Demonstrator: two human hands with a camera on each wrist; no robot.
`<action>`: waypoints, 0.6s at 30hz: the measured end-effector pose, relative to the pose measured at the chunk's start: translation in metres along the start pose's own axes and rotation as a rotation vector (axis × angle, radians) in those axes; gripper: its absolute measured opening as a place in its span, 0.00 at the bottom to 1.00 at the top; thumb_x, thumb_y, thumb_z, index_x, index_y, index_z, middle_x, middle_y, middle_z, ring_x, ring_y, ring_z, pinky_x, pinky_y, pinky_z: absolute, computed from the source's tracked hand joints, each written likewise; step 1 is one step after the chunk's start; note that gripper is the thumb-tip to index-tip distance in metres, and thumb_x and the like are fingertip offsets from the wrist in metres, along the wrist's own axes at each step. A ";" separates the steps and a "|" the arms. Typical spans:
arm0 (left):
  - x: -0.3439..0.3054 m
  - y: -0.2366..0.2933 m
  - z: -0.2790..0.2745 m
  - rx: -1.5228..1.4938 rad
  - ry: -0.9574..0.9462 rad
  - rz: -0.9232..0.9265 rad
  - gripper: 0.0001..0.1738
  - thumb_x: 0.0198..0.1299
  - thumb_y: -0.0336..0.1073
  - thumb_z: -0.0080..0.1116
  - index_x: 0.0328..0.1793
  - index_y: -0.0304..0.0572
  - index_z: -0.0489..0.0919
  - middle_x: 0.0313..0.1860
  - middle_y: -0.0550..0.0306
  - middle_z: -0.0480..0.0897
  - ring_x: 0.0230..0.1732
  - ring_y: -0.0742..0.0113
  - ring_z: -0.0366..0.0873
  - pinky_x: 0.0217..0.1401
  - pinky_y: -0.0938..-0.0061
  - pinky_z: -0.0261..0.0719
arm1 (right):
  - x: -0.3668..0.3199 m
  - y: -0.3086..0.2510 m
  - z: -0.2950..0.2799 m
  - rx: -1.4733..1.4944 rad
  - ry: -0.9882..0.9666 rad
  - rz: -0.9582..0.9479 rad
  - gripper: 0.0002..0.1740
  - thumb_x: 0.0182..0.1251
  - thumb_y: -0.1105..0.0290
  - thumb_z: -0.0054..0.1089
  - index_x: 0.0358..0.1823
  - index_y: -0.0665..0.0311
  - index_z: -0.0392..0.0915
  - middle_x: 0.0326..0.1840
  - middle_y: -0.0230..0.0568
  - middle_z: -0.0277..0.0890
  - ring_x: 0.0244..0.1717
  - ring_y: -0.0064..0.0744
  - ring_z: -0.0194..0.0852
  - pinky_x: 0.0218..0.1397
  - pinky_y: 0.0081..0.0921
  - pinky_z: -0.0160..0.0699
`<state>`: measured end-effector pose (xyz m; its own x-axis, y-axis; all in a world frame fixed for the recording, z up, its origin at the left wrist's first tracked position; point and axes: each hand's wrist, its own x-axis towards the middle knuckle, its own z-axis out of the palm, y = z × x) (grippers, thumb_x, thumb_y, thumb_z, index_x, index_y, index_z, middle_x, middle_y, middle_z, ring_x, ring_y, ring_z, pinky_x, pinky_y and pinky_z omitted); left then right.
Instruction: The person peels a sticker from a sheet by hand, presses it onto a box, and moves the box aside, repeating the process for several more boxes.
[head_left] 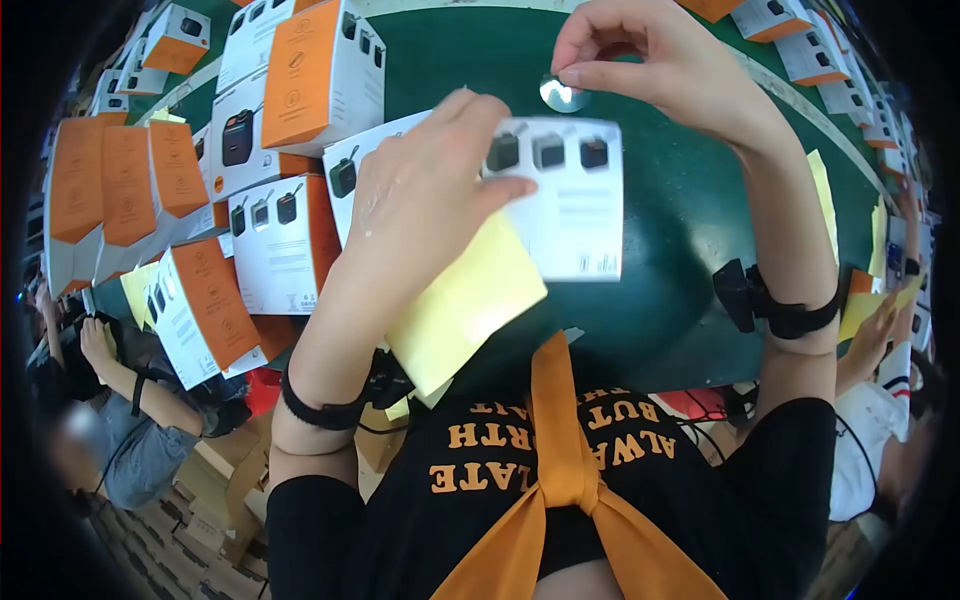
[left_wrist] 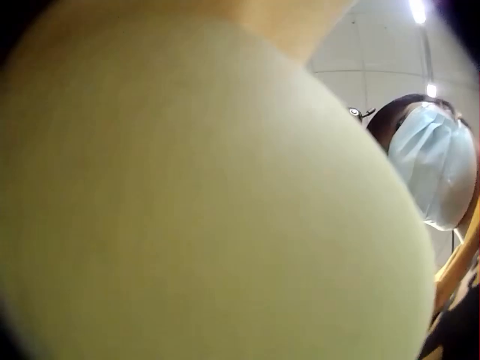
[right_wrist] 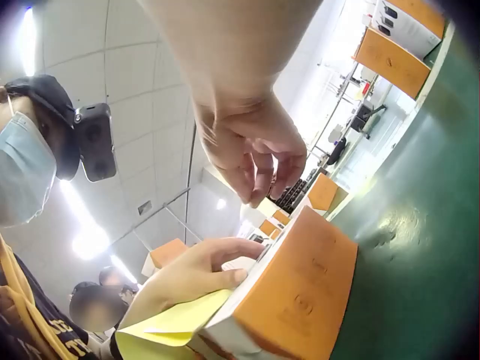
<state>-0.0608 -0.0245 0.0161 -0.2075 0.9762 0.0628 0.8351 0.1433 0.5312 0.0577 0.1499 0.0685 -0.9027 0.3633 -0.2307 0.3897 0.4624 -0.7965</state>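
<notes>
My left hand (head_left: pixel 430 170) grips a white and orange product box (head_left: pixel 575 215), with the thumb on its printed white face. In the right wrist view, the box (right_wrist: pixel 296 292) turns an orange side to the camera. A yellow sheet of paper (head_left: pixel 470 300) hangs below the left palm and lies along the forearm. That sheet (left_wrist: pixel 210 195) fills most of the left wrist view, hiding the left hand there. Above the green table, my right hand (head_left: pixel 650 60) holds thumb and fingertips together. They pinch a shiny, clear round sticker (head_left: pixel 565 93).
Similar boxes (head_left: pixel 320 75) are stacked on the left, and another box (head_left: pixel 343 185) stands just behind the left hand. More boxes (head_left: pixel 805 50) stand beyond the curved table edge at right. People work at both sides; one person's hand (head_left: pixel 97 345) shows at left.
</notes>
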 end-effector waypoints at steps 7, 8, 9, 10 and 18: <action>-0.002 0.008 0.006 0.042 -0.078 -0.094 0.25 0.42 0.40 0.71 0.47 0.40 0.76 0.38 0.55 0.77 0.36 0.59 0.77 0.38 0.69 0.74 | 0.003 0.031 0.008 0.090 -0.152 -0.030 0.05 0.59 0.76 0.63 0.34 0.70 0.78 0.31 0.34 0.79 0.34 0.18 0.74 0.41 0.17 0.73; -0.002 0.009 0.006 0.035 -0.088 -0.097 0.25 0.42 0.40 0.71 0.47 0.40 0.76 0.38 0.55 0.77 0.36 0.59 0.77 0.38 0.69 0.74 | 0.001 0.040 0.013 0.072 -0.146 -0.104 0.05 0.58 0.77 0.62 0.34 0.69 0.78 0.32 0.33 0.78 0.36 0.19 0.74 0.42 0.17 0.73; -0.002 0.009 0.005 0.046 -0.083 -0.086 0.26 0.41 0.40 0.71 0.46 0.39 0.75 0.37 0.55 0.77 0.36 0.59 0.77 0.37 0.69 0.74 | 0.000 0.045 0.017 0.053 -0.136 -0.181 0.05 0.57 0.79 0.61 0.35 0.69 0.77 0.34 0.33 0.77 0.37 0.19 0.73 0.44 0.17 0.73; -0.002 0.010 0.005 0.058 -0.078 -0.075 0.26 0.41 0.40 0.72 0.46 0.39 0.75 0.37 0.55 0.77 0.36 0.59 0.77 0.37 0.69 0.74 | -0.001 0.046 0.020 0.078 -0.108 -0.183 0.04 0.57 0.78 0.61 0.33 0.69 0.77 0.31 0.32 0.77 0.35 0.19 0.73 0.43 0.16 0.72; -0.002 0.012 0.003 0.048 -0.096 -0.071 0.25 0.43 0.40 0.70 0.45 0.37 0.75 0.35 0.55 0.76 0.35 0.60 0.77 0.35 0.69 0.73 | -0.002 0.054 0.027 -0.080 -0.088 -0.246 0.07 0.56 0.75 0.61 0.36 0.68 0.77 0.32 0.36 0.77 0.35 0.25 0.75 0.42 0.20 0.73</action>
<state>-0.0488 -0.0243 0.0198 -0.2189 0.9742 -0.0555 0.8438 0.2176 0.4906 0.0760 0.1527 0.0108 -0.9830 0.1621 -0.0866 0.1671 0.5919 -0.7885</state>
